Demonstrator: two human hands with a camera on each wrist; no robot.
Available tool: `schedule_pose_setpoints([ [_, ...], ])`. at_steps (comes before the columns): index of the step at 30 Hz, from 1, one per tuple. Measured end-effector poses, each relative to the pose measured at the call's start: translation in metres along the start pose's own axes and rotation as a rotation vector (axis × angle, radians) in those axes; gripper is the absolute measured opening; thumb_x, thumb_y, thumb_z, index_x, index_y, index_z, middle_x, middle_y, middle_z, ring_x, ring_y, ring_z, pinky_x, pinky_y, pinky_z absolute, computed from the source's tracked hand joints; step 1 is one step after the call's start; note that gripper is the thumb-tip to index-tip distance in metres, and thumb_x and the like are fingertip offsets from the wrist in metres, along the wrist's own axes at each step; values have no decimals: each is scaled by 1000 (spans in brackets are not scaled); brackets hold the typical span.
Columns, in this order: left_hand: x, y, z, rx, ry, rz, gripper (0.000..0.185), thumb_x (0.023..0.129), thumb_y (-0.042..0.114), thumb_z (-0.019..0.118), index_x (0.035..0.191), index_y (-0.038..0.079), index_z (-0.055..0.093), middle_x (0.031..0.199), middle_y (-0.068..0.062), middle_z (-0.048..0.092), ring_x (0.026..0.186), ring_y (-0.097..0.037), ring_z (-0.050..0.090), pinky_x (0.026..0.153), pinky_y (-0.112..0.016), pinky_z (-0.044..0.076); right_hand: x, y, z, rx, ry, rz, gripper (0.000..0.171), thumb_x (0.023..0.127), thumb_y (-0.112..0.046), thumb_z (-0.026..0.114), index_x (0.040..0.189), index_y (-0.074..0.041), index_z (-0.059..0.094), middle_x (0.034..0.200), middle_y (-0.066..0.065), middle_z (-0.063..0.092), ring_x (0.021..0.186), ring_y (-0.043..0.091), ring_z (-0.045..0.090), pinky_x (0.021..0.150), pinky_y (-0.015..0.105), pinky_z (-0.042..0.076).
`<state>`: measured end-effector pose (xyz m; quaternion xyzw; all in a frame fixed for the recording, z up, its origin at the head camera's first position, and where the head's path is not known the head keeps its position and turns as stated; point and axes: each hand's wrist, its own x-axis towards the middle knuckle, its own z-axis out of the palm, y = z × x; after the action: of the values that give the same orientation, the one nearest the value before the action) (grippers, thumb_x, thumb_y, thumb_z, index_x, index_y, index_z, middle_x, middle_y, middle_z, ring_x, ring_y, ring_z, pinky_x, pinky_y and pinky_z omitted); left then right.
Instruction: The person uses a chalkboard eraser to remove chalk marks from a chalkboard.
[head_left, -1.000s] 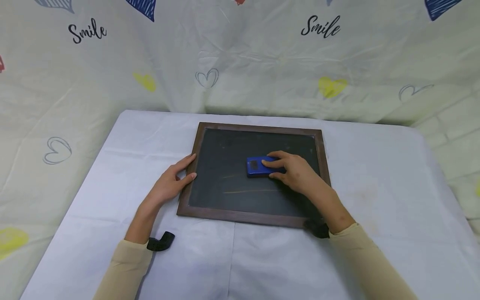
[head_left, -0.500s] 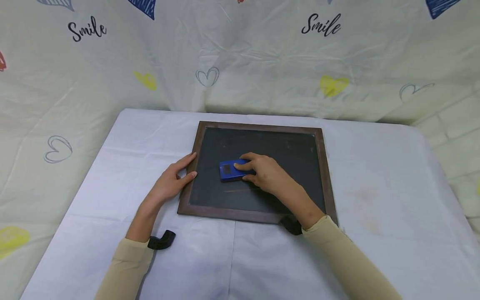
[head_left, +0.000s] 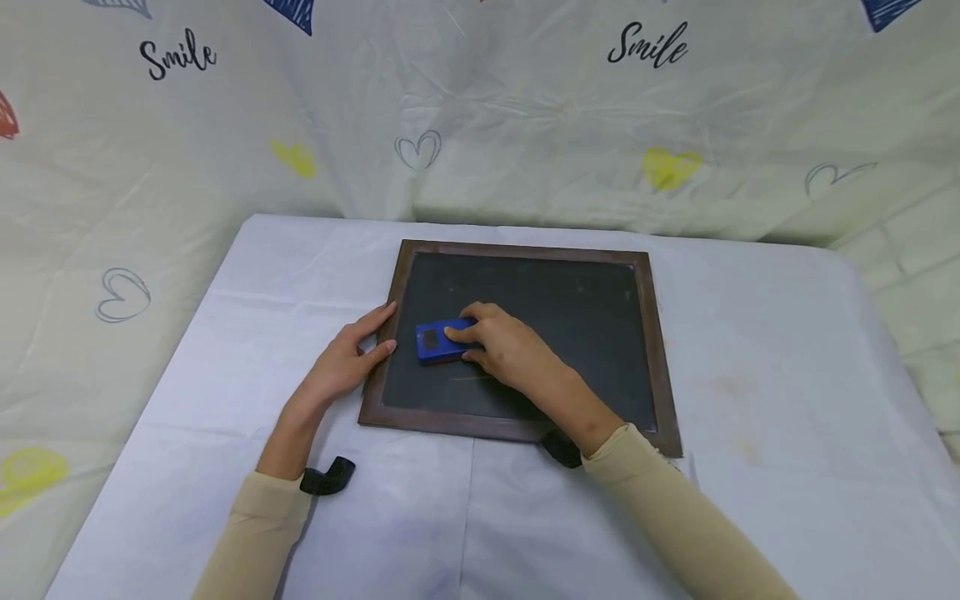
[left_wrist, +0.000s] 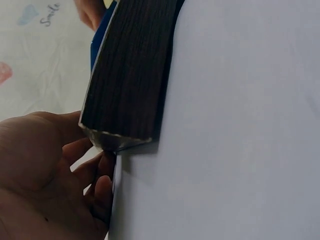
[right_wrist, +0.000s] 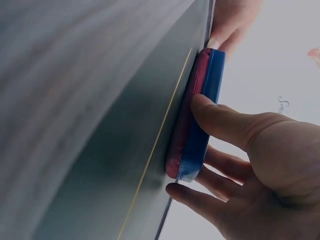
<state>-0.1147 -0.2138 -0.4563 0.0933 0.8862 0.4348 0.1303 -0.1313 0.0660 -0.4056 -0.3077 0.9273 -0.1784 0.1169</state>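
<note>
A dark chalkboard [head_left: 555,317] in a brown wooden frame [head_left: 660,350] lies flat on the white-covered table [head_left: 765,350]. A blue eraser [head_left: 435,341] with a red felt underside [right_wrist: 187,107] sits on the board near its left edge. My right hand [head_left: 498,346] grips the eraser [right_wrist: 202,125], thumb on one side and fingers on the other, pressing it to the slate. A faint yellow chalk line [right_wrist: 160,135] runs beside it. My left hand [head_left: 345,362] rests with straight fingers against the frame's left side [left_wrist: 130,75].
A cream sheet [head_left: 525,117] printed with hearts and "Smile" hangs behind and around the table. Black wrist straps [head_left: 327,479] show at both cuffs. Bare tablecloth lies to the right of and in front of the board.
My right hand has slid the blue eraser leftward across the board, from its middle to near the left edge. The left hand has stayed on the frame.
</note>
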Motion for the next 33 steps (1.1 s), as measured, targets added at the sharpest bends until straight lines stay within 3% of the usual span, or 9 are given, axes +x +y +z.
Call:
schedule_pose_setpoints([
  [9,-1,-2,0,7,-15,9,66,108,20,58,166,16,28,175,-12,22,162,-38,18,118,-61,36,-11,9,-4,-48,5,52,49,98,-22,74,144,-28,60,151,10,55,138,30,56,101,47,55],
  [24,2,-4,-4,30,-25,-6,67,108,25,59,167,19,27,174,-11,23,162,-37,20,114,-59,39,-46,57,-21,-18,34,204,51,96,-26,76,144,-28,61,153,9,53,138,35,56,82,46,58],
  [33,1,-5,-4,18,-23,-2,67,108,25,58,167,19,27,175,-10,23,162,-36,20,110,-54,40,-72,83,-30,42,61,264,48,98,-24,74,145,-24,62,154,12,52,139,39,53,87,51,56],
])
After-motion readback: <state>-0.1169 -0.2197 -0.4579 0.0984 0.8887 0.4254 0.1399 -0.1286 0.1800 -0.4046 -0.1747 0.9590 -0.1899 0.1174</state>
